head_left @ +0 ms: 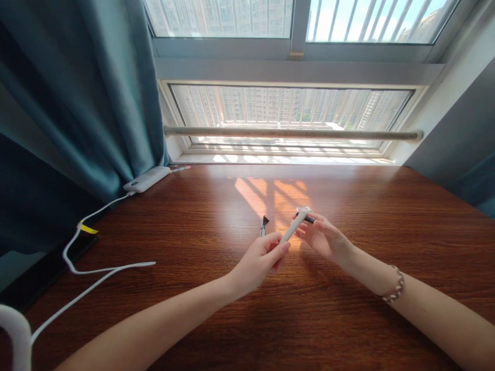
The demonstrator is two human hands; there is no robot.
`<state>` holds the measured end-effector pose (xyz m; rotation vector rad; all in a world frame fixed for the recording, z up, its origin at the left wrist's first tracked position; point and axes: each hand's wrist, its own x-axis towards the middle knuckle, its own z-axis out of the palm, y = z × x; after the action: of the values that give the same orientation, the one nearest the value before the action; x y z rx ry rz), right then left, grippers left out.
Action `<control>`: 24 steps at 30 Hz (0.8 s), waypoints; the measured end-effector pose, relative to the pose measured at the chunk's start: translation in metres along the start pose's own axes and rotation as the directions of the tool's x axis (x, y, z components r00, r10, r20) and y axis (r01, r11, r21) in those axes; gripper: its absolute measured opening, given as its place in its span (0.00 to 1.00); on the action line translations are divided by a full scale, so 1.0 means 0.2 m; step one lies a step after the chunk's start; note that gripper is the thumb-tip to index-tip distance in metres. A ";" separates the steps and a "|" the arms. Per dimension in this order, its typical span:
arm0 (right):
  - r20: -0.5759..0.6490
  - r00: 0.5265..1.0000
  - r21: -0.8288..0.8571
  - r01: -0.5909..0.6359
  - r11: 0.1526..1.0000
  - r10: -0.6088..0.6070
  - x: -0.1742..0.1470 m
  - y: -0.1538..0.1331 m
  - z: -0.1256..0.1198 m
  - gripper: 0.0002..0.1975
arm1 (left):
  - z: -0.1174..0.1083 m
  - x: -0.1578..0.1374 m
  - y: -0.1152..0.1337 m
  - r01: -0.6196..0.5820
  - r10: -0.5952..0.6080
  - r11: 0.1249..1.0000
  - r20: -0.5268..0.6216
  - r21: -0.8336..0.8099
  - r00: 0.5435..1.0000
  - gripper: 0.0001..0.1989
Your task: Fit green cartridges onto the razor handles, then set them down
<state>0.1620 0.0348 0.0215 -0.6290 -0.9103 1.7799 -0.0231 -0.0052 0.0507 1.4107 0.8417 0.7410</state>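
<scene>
Sunlight [253, 195] patches the table [201, 206]. Above it, my left hand [258, 258] pinches the stick [293, 227] by its near end; its long axis slants away and rightward, far tip at the black piece [310, 219] my right hand [327, 239] pinches.

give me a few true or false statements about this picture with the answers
1. The left hand holds a pale stick. True.
2. The right hand is far from the stick. False: its fingers are near the stick's far end.
3. The bracelet is on the left arm. False: it is on the right arm.
4. A yellow tag is attached to the white cable. True.
5. The tabletop is plain white. False: it is reddish-brown with wood grain.
</scene>
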 end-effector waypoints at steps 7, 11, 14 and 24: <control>0.038 0.999 -0.034 0.002 0.999 -0.001 0.00 -0.02 0.01 0.15 | 0.01 -0.01 0.01 0.001 0.001 1.000 0.074 -0.027 0.997 0.14; 0.032 0.999 -0.009 0.009 1.000 -0.008 0.00 -0.02 0.00 0.14 | -0.01 0.01 0.00 -0.017 0.017 1.000 -0.016 0.014 1.000 0.14; 0.025 1.000 0.021 -0.007 1.000 0.006 0.01 -0.02 -0.01 0.15 | -0.01 0.01 -0.01 0.008 -0.009 1.000 -0.068 -0.014 0.998 0.14; 0.043 0.999 0.053 0.021 0.998 -0.023 0.01 -0.03 0.00 0.15 | 0.00 0.00 -0.03 -0.005 0.004 1.000 -0.054 -0.012 0.999 0.14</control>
<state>0.1657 0.0382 0.0264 -0.5467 -0.8933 1.7979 -0.0232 -0.0056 0.0449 1.3874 0.8747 0.7898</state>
